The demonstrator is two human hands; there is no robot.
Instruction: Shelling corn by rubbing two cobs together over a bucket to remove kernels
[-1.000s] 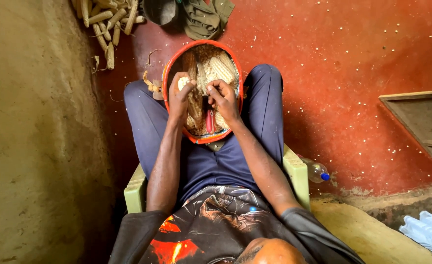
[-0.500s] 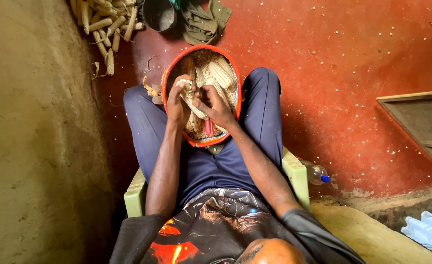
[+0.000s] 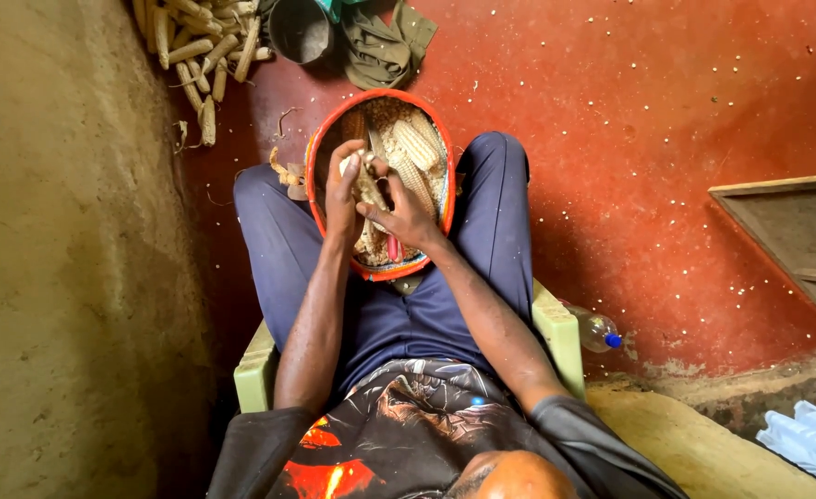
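I sit on a pale green chair (image 3: 258,365) with an orange-rimmed basket (image 3: 314,152) between my knees, filled with maize cobs (image 3: 417,143) and loose kernels. My left hand (image 3: 341,189) grips a pale maize cob (image 3: 369,189) upright over the basket. Pressed against the same cob from the right, my right hand (image 3: 406,214) has its thumb on the cob's side. A red-handled object (image 3: 393,248) lies in the basket just below my right hand.
A pile of stripped cobs (image 3: 195,42) lies on the red floor at the top left, beside a dark metal pot (image 3: 299,28) and an olive cloth (image 3: 380,46). A plastic bottle (image 3: 596,330) lies right of the chair. An earthen wall (image 3: 66,259) rises at left; a wooden frame (image 3: 796,231) at right.
Both hands have shifted slightly lower and closer together on the cob over the basket; the cob has turned in my grip.
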